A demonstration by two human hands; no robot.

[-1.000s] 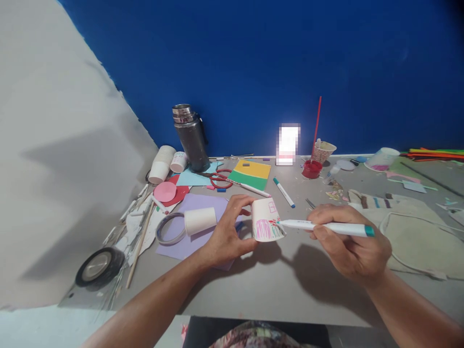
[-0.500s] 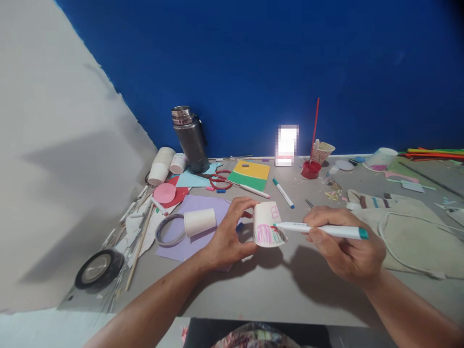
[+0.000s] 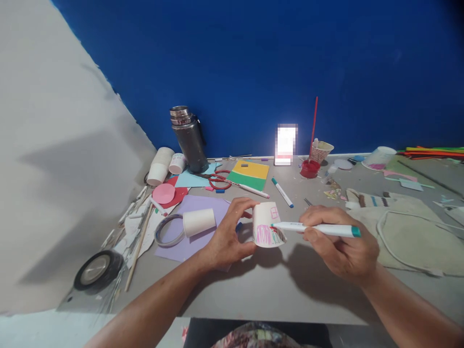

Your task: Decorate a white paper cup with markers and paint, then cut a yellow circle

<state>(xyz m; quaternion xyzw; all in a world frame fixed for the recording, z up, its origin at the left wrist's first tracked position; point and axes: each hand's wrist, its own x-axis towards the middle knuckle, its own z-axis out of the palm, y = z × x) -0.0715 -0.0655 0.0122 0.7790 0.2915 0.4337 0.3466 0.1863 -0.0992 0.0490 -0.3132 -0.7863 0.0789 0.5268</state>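
Observation:
My left hand (image 3: 232, 234) grips a white paper cup (image 3: 264, 212) from its left side, thumb near the rim and fingers near the base. The cup is upside down and slightly tilted, with a pink window outline, pink strokes and some green and red marks drawn on it. My right hand (image 3: 340, 241) is closed around a white marker (image 3: 322, 229) with a green end. Its tip lies at the cup's drawn side, over the red and green marks. Left of my left hand, another white paper cup (image 3: 199, 222) lies on purple paper (image 3: 170, 253) against a tape roll (image 3: 159, 240).
A dark flask (image 3: 188, 145) stands at the back beside stacked paper cups (image 3: 159, 166). Red-handled scissors (image 3: 220, 180) and a blue-capped marker (image 3: 282, 193) lie beyond my hands. A cloth bag (image 3: 413, 241) with a cord lies right; black tape (image 3: 94, 270) sits left.
My right hand and the marker have shifted slightly left, the tip moving a little along the cup's side. My left hand and the cup stay nearly as they were.

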